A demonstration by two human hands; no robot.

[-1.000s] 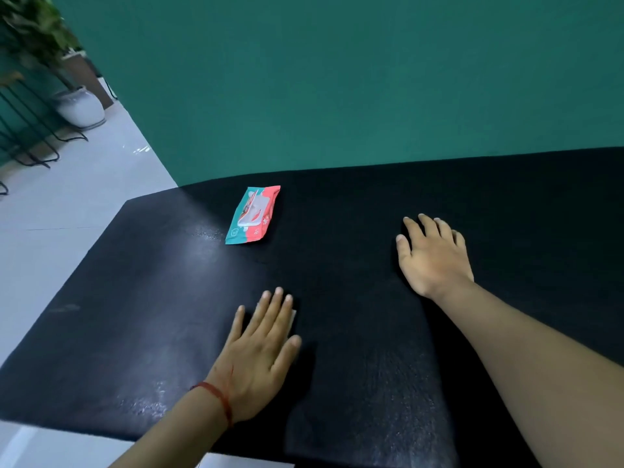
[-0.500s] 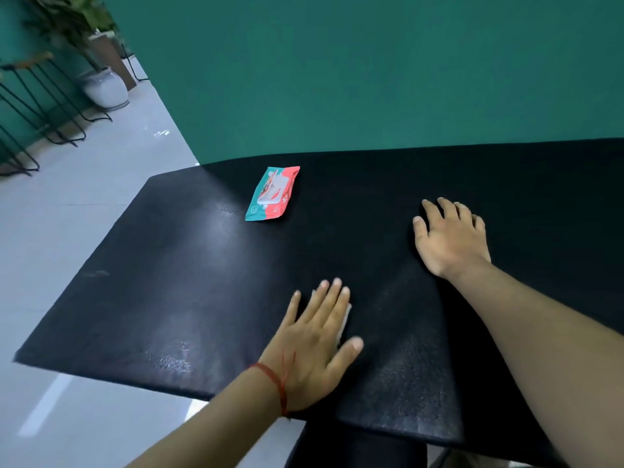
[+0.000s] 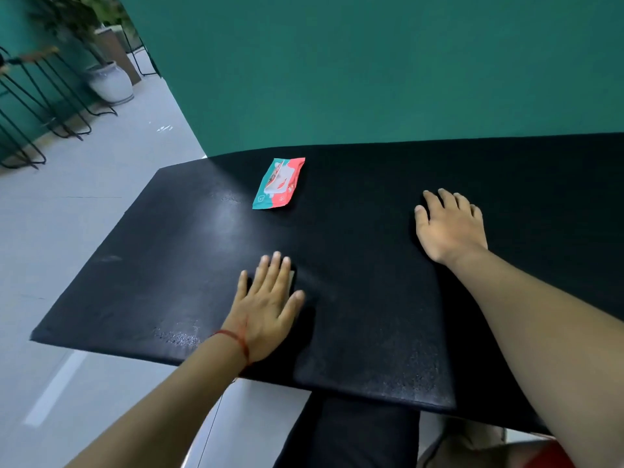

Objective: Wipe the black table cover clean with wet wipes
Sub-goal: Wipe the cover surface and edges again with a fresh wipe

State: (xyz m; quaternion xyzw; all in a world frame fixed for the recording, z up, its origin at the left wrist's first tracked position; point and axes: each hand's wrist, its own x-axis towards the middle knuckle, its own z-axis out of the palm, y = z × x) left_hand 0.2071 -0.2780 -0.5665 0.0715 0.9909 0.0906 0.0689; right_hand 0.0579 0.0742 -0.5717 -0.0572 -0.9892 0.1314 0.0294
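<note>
One black fabric table cover (image 3: 162, 251), both palms down on it.
One white wet wipe (image 3: 292, 278) pressed under left hand (image 3: 266, 309), fingers spread; right hand (image 3: 447, 224) at its 2 o'clock, flat, holding nothing; one teal-and-red plastic wipes pack (image 3: 278, 184) at 12 o'clock.

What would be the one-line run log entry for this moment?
step: wipe cover | left hand: flat, presses wet wipe on black table cover | right hand: flat on cover | wipes pack: beyond left hand
</note>
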